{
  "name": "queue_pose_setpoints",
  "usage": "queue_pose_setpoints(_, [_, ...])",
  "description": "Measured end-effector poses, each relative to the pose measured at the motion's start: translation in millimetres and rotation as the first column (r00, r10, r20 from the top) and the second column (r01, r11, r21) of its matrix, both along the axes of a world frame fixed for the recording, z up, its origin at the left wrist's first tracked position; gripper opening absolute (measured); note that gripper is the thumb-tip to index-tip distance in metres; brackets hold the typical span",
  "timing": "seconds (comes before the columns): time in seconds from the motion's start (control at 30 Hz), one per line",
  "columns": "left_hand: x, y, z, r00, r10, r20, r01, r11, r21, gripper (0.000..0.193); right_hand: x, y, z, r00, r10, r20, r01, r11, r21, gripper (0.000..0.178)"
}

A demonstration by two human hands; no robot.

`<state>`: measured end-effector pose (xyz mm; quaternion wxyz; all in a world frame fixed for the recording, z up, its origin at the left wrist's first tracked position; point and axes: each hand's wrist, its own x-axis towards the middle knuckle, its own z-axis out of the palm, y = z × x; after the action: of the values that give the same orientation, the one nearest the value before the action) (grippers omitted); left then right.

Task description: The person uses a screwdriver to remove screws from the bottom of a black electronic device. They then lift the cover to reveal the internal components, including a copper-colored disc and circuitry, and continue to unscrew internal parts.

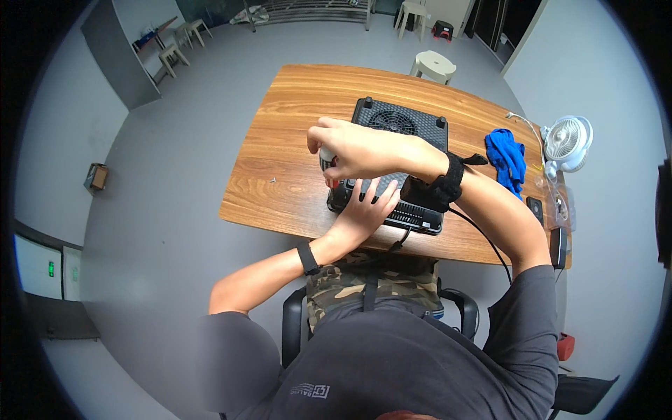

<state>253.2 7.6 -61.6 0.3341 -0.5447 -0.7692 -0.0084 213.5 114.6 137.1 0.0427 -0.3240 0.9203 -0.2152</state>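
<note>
"Currently, what occupies the two hands at the wooden worktop (269, 143)?"

"A person's right hand (341, 148) curls its fingers around a handheld tool (326, 155), largely hidden, at the left edge of a black appliance (423, 125); whether the tip touches cannot be told. The left hand (362, 211) lies on the appliance's near side, fingers spread, gripping nothing."

"And the appliance itself?"

"On the worktop close to the seated person, fan grille (393, 122) facing up, with a blue cloth (505, 155) and a white fan (565, 142) to its right."

Room over left tabletop (255, 157) — black device (404, 120) rightward
</note>
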Motion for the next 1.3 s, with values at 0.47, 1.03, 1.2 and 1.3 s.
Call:
queue_pose_setpoints(0.47, [8, -17, 24, 0.999, -0.002, 0.052, 0.010, 0.985, -0.170, 0.051, -3, 15, -11, 0.972, 0.034, 0.232, 0.010, 0.982, -0.187, 0.035])
queue_pose_setpoints(1.03, [9, -24, 36, 0.997, -0.030, 0.070, 0.044, 0.976, -0.213, 0.060, -3, 20, -5, 0.990, -0.002, 0.142, 0.038, 0.966, -0.256, 0.031])
queue_pose_setpoints(1.2, [9, -27, 38, 0.995, -0.039, 0.097, 0.060, 0.975, -0.214, 0.057, -4, 21, -7, 0.990, -0.003, 0.143, 0.042, 0.961, -0.274, 0.032])
queue_pose_setpoints(1.3, [4, -33, 36, 0.991, -0.085, 0.103, 0.102, 0.979, -0.175, 0.053, -5, 24, -11, 0.985, -0.003, 0.172, 0.057, 0.949, -0.309, 0.032])
